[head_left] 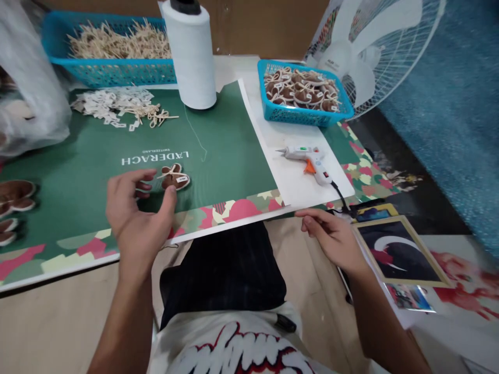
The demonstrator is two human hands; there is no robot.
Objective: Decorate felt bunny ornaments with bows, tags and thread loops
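A small brown ornament (174,179) with pale edging, a cream cord bow and a white printed tag lies on the green mat. My left hand (136,213) is spread beside it, the thumb tip at its lower edge and the fingers apart from the thumb. At the table's front edge, my right hand (331,236) has its fingers closed together; whether anything thin is between them cannot be made out. A white glue gun (312,161) with an orange trigger lies above my right hand on a white sheet.
Blue baskets hold cream bows (113,72) and brown ornaments (268,110). White tags (113,104) and loose bows lie near a thread cone (193,57). A fan (358,57) stands back right, a framed picture (401,252) at right, more brown pieces (17,197) at left.
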